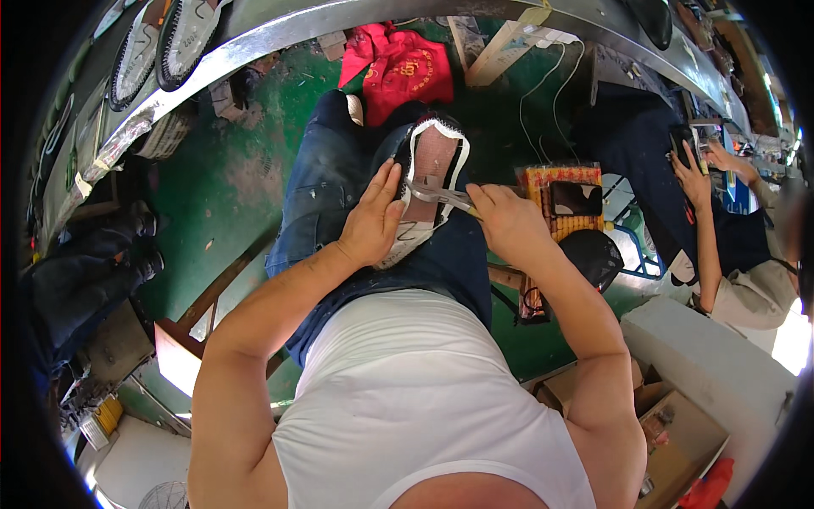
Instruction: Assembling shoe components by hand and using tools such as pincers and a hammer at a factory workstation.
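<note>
A shoe on its last lies sole up across my thighs, its toe pointing away from me. White material edges its rim around a brownish insole. My left hand grips the shoe's left side, with the fingers along its edge and the thumb toward the sole. In my right hand is a pair of metal pincers, held by the handles. Their head rests over the middle of the sole, near the left rim. Whether the jaws pinch any material is too small to tell.
A metal bench curves across the far side, with shoes on lasts at its left. Red cloth lies beyond my knees. To my right are a beaded seat with a phone, a cardboard box and a co-worker's hands.
</note>
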The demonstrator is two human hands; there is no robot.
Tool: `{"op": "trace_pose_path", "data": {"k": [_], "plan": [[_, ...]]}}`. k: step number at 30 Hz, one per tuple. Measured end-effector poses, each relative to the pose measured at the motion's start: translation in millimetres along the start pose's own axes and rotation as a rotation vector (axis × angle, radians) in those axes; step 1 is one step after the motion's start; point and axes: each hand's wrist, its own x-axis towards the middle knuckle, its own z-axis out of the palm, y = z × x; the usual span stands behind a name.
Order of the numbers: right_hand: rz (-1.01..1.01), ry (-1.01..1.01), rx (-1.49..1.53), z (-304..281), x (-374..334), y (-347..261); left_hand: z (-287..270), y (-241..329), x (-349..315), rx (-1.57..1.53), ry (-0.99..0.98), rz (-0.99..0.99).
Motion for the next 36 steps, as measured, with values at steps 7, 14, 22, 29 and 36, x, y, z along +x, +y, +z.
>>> {"op": "trace_pose_path", "data": {"k": [7, 14, 22, 29, 36], "plan": [[0.153, -0.004, 0.228, 33, -26, 4, -10, 5, 4, 0.211, -0.127, 0.185], [0.101, -0.039, 0.567, -24, -9, 13, -15, 18, 12, 0.354, -0.202, 0.083], [0.2, 0.128, 0.394, -1, 21, 13, -27, 47, 25, 0.48, -0.461, -0.129], [0.29, -0.111, 0.393, -7, 12, -4, -12, 13, -11, 0.182, -0.188, -0.061], [0.219, -0.189, 0.428, 19, -8, -29, 1, -1, -37, -0.23, -0.078, -0.351]]}}
